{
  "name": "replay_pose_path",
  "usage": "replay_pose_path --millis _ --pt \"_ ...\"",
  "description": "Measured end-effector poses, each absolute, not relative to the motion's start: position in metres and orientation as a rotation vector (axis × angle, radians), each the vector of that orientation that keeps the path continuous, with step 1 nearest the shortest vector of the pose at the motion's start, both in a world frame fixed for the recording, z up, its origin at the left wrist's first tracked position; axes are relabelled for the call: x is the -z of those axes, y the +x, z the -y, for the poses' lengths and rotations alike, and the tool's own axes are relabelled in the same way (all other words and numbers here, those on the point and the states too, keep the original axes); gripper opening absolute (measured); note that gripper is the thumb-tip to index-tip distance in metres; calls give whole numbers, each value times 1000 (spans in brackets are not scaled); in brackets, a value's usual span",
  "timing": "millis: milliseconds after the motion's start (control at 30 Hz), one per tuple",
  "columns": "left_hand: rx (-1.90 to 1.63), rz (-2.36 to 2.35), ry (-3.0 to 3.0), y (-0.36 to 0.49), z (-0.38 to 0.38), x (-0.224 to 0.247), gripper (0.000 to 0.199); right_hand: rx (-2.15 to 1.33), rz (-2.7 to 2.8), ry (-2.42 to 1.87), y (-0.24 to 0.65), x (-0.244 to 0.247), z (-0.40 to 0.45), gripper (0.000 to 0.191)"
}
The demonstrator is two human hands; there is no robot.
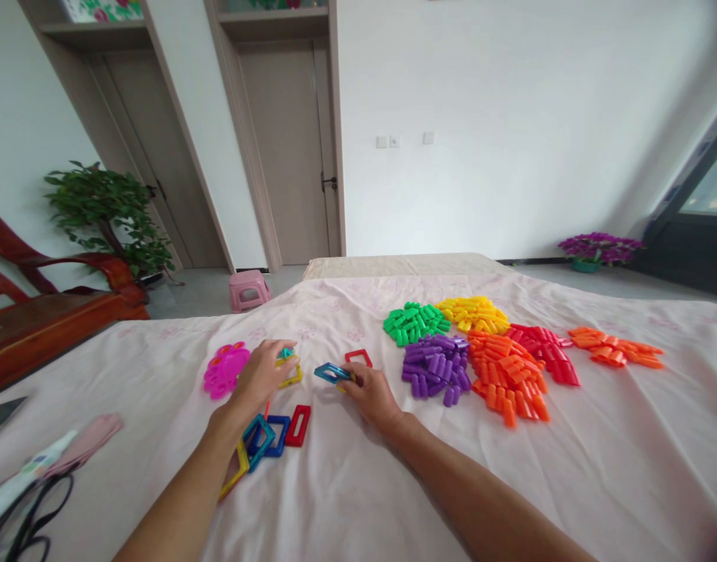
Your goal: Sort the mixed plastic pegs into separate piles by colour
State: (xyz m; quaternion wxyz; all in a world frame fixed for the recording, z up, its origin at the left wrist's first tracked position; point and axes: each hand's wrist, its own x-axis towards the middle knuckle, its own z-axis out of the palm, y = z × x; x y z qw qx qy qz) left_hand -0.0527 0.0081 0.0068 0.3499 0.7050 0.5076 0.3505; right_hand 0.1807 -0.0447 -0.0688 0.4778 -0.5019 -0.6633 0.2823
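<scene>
My left hand (pixel 265 370) is closed, its thumb and fingertips around a small teal magnetic tile (pixel 286 353). Just below those fingertips is a yellow frame-shaped magnetic tile (pixel 291 381), partly hidden by the hand. My right hand (pixel 371 393) pinches a blue magnetic tile (pixel 330 373), tilted toward the left; a bit of yellow shows under its fingers. Behind it lies a red tile frame (pixel 363 356). Nearer to me, by my left forearm, are a red rectangle tile (pixel 298 425), a dark blue square tile (pixel 280 446), a teal tile (pixel 267 434) and a yellow tile (pixel 240 468).
A magenta flower-shaped piece (pixel 225 373) lies left of my left hand. On the right are piles of green (pixel 414 323), yellow (pixel 476 314), purple (pixel 434 367), orange (pixel 507 378) and red (pixel 546 351) plastic pieces. Black cords (pixel 36 511) lie at the near left.
</scene>
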Motion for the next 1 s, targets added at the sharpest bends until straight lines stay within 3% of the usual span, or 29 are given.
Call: replay_pose_path --millis 133,267,433,567,700,1000 --pt "-768 -1126 2188 -35 9 -18 32 -627 1682 -1222 182 70 48 16" --pt "-695 -1145 2191 -27 14 -14 20 -726 1635 -1173 182 77 43 22" --pt "-930 -1122 1772 -36 5 -9 37 -856 1547 -1139 181 75 43 38" --pt "-995 -1033 1530 -40 1 -5 45 -759 1757 -1112 181 58 55 30" --pt "-926 -988 1301 -37 1 3 50 -551 1829 -1164 183 52 60 25" --pt "-612 -880 1224 -40 9 -1 44 -514 1661 -1045 182 60 54 31"
